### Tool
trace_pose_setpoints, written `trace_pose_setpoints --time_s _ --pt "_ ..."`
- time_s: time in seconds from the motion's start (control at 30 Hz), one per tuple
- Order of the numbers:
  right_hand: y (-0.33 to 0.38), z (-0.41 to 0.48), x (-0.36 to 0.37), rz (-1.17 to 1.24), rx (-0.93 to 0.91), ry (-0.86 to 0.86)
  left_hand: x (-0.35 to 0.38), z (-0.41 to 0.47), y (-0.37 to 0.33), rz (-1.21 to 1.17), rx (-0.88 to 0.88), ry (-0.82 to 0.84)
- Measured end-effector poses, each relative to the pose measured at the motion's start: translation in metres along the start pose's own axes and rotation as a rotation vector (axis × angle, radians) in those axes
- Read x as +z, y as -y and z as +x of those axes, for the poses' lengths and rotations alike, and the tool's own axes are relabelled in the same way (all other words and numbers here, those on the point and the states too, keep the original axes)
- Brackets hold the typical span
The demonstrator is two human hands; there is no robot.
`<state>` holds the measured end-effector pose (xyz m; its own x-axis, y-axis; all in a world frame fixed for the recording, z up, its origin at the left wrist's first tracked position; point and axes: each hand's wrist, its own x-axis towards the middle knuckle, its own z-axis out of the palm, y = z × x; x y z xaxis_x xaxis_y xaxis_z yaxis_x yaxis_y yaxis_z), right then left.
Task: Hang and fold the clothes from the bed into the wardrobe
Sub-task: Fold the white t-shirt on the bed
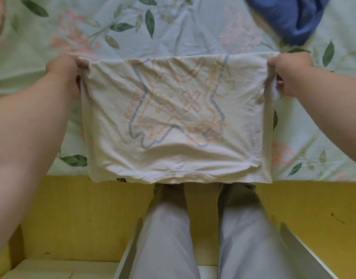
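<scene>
Cream cotton T-shirt, folded into a soft rectangle with a faded outline print, hangs mid-frame over the floral bedsheet. Left hand and right hand pinch its upper corners. Crumpled blue garment lies upper right.

Folded shirt between left hand and right hand, over bed; garment behind.

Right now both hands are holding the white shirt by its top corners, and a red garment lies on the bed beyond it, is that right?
Not quite: the garment on the bed is blue, not red, as the head view shows. The rest holds: the left hand and the right hand each pinch a top corner of the white shirt.
</scene>
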<state>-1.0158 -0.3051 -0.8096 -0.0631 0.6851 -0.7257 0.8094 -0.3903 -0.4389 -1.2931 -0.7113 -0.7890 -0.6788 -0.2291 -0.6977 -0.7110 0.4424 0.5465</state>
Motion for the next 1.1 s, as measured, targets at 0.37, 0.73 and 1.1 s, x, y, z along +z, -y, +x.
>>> trace_pose_setpoints --time_s 0.37,0.73,1.1 --pt "0.003 0.008 -0.003 0.060 0.005 0.113 -0.005 0.007 -0.003 0.165 -0.065 0.175" --pt "-0.002 0.019 0.012 0.099 -0.045 -0.036 -0.006 0.026 0.008 -0.083 -0.133 0.058" --pt "0.046 0.029 0.010 -0.052 -0.297 -0.122 -0.006 0.075 -0.035 -0.030 -0.020 0.032"
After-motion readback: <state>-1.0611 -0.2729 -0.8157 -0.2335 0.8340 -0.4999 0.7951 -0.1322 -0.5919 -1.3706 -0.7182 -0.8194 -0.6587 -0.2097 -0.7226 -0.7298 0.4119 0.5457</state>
